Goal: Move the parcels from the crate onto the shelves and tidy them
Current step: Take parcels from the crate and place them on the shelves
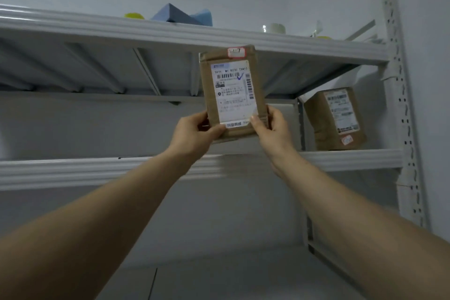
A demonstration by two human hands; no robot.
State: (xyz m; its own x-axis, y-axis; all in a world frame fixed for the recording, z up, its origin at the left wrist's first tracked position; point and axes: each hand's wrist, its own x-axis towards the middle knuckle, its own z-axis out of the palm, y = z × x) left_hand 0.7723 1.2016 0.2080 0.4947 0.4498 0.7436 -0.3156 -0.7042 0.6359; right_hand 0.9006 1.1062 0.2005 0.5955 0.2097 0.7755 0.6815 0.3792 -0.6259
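Parcel (231, 90) at frame centre, upright: we grip its bottom corners with our left hand (194, 134) and right hand (272, 129); second parcel (336, 119) stands on the shelf (353, 158) at right.

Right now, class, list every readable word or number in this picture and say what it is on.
"1-7": handwritten, red-edged sticker on the held parcel.
"W1 B230": shipping label of that parcel; other print blurred.
Unreadable: the second parcel, its label and sticker, both blurred.
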